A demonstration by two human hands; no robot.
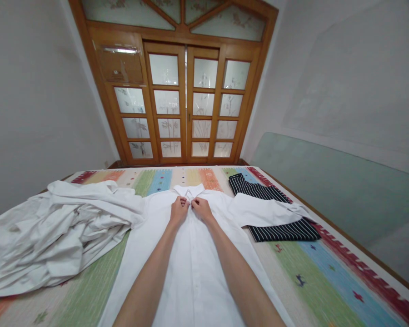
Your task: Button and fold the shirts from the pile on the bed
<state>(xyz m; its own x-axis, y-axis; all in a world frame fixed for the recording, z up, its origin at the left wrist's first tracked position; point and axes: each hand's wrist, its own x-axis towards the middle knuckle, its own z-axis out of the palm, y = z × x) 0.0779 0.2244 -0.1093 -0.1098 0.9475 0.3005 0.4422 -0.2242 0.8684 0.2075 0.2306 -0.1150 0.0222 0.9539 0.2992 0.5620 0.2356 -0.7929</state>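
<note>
A white button-up shirt (177, 281) lies spread front side up, its collar (198, 188) pointing away from me. Just below the collar, my left hand (180, 210) pinches the front edge of the shirt. Close beside it, my right hand (202, 208) pinches the other front edge, the fingertips of both hands nearly meeting. Any button between the fingers is too small to make out. The right sleeve in view (262, 210) stretches sideways over a folded black garment with white stripes (282, 231).
At the left, a crumpled heap of white cloth (64, 240) lies against the shirt's other sleeve side. Underneath is a colourful striped bed cover (313, 281). A pale green headboard (327, 172) borders the right side. Wooden glazed doors (184, 104) stand beyond the far edge.
</note>
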